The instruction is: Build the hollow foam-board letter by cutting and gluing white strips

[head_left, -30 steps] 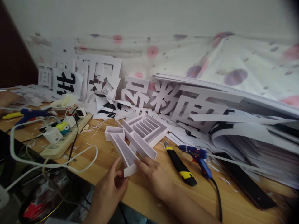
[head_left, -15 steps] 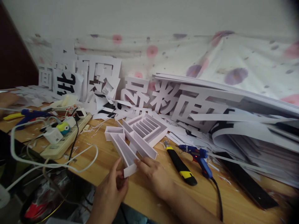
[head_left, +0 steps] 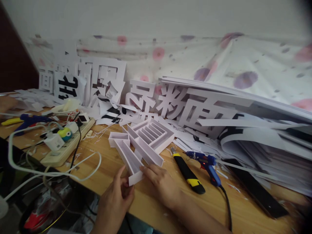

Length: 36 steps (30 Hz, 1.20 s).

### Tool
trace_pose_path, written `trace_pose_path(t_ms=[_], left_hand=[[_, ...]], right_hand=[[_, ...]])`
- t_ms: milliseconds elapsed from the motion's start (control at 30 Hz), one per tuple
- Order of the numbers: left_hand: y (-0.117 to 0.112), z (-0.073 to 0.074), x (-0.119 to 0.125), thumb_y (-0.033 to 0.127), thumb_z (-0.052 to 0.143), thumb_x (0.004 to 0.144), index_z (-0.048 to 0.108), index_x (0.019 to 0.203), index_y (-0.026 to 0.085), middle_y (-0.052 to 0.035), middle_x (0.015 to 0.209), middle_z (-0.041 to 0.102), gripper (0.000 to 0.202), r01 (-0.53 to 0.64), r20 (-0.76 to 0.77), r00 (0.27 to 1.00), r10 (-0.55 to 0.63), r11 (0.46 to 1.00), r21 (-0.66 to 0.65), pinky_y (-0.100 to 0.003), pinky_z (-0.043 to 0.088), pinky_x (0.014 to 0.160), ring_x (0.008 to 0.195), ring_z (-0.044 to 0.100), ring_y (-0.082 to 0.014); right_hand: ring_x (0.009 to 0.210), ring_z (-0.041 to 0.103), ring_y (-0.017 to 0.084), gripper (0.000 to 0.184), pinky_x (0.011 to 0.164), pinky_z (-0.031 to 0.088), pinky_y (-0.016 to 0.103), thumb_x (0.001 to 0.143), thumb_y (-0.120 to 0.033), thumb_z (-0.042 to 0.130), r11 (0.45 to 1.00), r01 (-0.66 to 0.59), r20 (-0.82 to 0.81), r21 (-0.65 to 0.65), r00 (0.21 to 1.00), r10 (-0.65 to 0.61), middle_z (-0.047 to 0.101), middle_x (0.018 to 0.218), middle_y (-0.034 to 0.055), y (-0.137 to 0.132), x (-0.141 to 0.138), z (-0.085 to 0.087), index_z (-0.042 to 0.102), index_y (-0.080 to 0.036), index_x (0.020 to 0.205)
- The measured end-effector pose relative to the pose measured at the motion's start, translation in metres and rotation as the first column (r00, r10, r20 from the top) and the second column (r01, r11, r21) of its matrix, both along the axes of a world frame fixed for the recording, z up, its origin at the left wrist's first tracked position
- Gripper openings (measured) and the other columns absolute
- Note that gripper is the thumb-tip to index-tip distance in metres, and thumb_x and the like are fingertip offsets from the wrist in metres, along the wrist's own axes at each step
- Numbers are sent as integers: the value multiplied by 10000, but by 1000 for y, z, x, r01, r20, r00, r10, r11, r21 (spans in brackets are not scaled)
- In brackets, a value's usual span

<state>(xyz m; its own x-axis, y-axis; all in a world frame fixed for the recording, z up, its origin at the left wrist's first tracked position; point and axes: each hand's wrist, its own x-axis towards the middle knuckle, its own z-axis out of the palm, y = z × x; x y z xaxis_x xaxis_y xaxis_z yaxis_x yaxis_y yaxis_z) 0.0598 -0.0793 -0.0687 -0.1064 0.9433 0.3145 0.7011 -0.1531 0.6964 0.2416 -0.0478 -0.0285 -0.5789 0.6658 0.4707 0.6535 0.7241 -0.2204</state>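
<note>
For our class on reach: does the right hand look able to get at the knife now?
Probably yes: the knife lies just right of the right hand, with no object seen between them, though that hand touches the walled letter.

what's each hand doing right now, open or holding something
Left hand: half-curled at the white box letter, near end; grip unclear.
Right hand: fingers on that same end; grip unclear.

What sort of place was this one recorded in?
Probably a small sign-making workshop: cut-out white characters stand toward the back of the wooden table, with a glue gun and a utility knife nearer.
</note>
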Motion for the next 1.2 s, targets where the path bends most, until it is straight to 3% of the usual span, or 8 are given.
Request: trace_pose_path(t_ms=[267, 533, 667, 833, 1000, 1200], left_hand=[[-2, -4, -4, 266, 539, 782, 361, 1279, 244, 1, 847, 731, 529, 40, 52, 998, -39, 999, -20, -295, 546, 630, 716, 711, -196], [1, -1, -5, 270, 549, 764, 364, 1278, 244, 18, 821, 743, 547, 39, 88, 995, -36, 999, -33, -286, 547, 626, 679, 713, -187], [2, 5, -6, 234, 568, 755, 323, 1291, 250, 21, 845, 747, 590, 76, 45, 996, -71, 991, -109, -287, 534, 642, 741, 718, -194], [4, 16, -3, 185, 553, 765, 329, 1266, 259, 42, 790, 737, 554, 53, -57, 997, -58, 994, -95, -275, 492, 599, 704, 714, -190], [8, 21, -7, 211, 541, 760, 327, 1238, 256, 45, 789, 740, 526, 136, -87, 985, -149, 980, -142, -265, 483, 587, 712, 716, -191], [8, 21, -5, 209, 541, 731, 347, 1206, 269, 39, 797, 748, 517, 69, -101, 992, -80, 992, -105, -284, 489, 587, 720, 718, -212]], right_hand=[[783, 650, 204, 297, 695, 554, 310, 899, -111, 418, 1000, 4, -64, -6, 998, -4, 666, 908, 77, 2, -1, -8, 553, -152, 1161], [758, 641, 201, 311, 678, 548, 308, 890, -78, 400, 1000, 2, -43, -7, 999, -2, 659, 862, 80, 0, -2, -1, 565, -140, 1146], [738, 639, 200, 322, 665, 549, 307, 869, -60, 417, 1000, 10, -27, 8, 1000, -9, 663, 854, 81, 0, -2, 0, 569, -136, 1143], [786, 653, 218, 320, 691, 555, 315, 864, -64, 430, 1000, 2, -30, 7, 1000, -1, 674, 901, 102, 0, -2, -2, 571, -120, 1146], [802, 652, 208, 335, 700, 557, 306, 854, -61, 449, 1000, 13, -9, 27, 1000, -12, 677, 927, 89, 0, -1, -4, 563, -141, 1158], [788, 652, 193, 295, 711, 552, 288, 867, -99, 466, 997, 26, -33, 74, 999, -24, 682, 913, 84, 2, -3, -5, 581, -129, 1136]])
